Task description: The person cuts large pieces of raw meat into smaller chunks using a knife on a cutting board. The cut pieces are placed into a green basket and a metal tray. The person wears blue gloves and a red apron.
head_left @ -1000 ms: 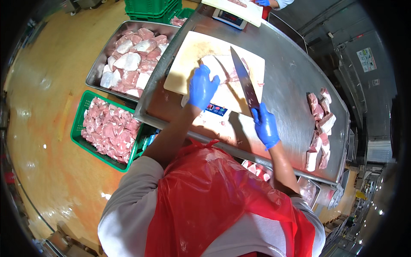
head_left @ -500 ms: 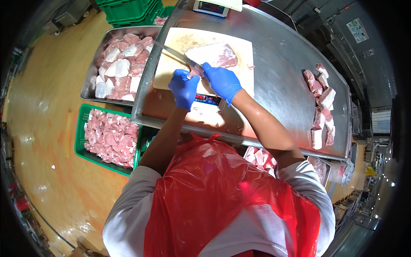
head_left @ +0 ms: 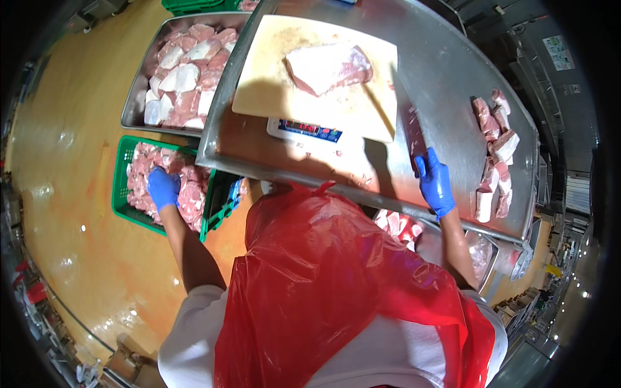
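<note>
A large slab of pale raw meat [head_left: 330,66] rests on the cream cutting board [head_left: 259,90], with neither hand touching it. My right hand [head_left: 436,186], in a blue glove, is to the right of the board over the metal table, closed on a knife [head_left: 413,126]. The blade points away from me, near the board's right edge. At the left, my left hand [head_left: 163,187], also gloved in blue, reaches down among small pink meat pieces [head_left: 187,184] in a green crate [head_left: 119,174]. Its fingertips are partly hidden, and whether they hold a piece is unclear.
A digital scale [head_left: 310,130] shows at the board's near edge. Thick cut meat chunks [head_left: 505,147] lie along the right of the metal table [head_left: 427,71]. A steel tub [head_left: 134,97] full of meat pieces stands left of the table. More meat [head_left: 396,226] sits below the front edge.
My left hand has left the board for the green crate. My right hand has carried the knife off the meat to the right. The view has shifted slightly.
</note>
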The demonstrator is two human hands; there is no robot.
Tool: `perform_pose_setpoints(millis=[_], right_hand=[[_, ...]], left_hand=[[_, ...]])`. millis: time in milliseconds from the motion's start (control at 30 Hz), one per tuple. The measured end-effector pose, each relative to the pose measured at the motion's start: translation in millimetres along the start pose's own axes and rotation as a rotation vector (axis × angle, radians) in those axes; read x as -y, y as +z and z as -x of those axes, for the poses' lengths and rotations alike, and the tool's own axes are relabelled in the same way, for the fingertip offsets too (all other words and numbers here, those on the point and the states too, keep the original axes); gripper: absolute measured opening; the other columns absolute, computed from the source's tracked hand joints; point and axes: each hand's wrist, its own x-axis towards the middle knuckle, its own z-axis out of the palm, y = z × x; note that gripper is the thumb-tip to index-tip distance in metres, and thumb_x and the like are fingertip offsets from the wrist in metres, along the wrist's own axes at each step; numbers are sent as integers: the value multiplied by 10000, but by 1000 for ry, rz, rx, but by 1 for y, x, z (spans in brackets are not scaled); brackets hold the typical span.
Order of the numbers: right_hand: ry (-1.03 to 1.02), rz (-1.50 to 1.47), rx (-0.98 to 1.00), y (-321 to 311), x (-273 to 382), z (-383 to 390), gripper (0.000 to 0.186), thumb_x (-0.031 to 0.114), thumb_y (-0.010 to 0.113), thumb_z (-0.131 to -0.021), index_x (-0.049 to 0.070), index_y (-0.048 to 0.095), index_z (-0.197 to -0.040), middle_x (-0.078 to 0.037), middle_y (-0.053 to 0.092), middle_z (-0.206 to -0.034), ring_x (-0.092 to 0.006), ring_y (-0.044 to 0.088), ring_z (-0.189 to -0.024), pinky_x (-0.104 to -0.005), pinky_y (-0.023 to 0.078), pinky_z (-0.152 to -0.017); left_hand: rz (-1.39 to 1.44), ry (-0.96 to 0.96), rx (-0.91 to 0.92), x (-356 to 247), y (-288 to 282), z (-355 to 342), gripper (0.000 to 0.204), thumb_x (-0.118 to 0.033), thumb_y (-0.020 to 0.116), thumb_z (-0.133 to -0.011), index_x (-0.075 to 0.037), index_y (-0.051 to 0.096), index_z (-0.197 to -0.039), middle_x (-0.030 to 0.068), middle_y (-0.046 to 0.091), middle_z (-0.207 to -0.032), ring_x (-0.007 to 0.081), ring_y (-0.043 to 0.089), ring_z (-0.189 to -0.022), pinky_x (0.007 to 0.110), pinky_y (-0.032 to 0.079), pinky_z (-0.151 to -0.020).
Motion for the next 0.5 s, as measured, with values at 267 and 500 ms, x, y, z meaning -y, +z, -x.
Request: perform_pose_setpoints(millis=[267,500], right_hand=[[317,-526,-282,41,86,-57,366,223,591,-1016,-64,559,-1240,-125,666,-710,-137,606,-534,-324,490,-498],[171,-437,-370,31,74,-57,329,216,580,-1022,-81,563,-1164,-207,685,-748,-300,676,-617,-402,495,-576]], left_hand=[[360,775,123,-297,-8,-103,762,-419,765,-798,-26,533,-1409,226,613,-1329,342,582,-1250,423,449,-1062],[-272,852,465,-463,52,-94,1133,-340,868,-593,-131,304,-1553,233,584,-1341,401,598,-1205,495,479,-1022]])
